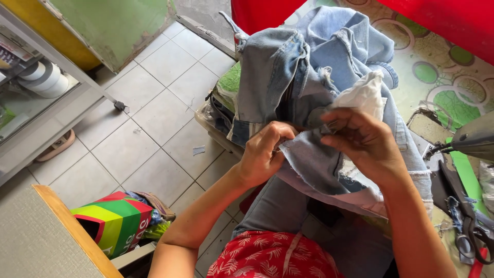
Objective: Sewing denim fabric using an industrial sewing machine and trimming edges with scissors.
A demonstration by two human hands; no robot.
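Gripping faded, frayed blue jeans [314,72] — both hands [309,149] pinched tight on denim — white pocket lining out.

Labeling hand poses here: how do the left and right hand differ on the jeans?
The left hand is curled tight, fingers pinched at a frayed edge of the jeans; the right hand is looser, palm down. The left hand touches only denim; the right hand sits just under the white pocket lining. Both grip the same light-blue jeans.

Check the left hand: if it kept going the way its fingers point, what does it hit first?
Left hand points right, into the denim jeans it pinches; just past that fold sits the right hand. Depth between them is unclear.
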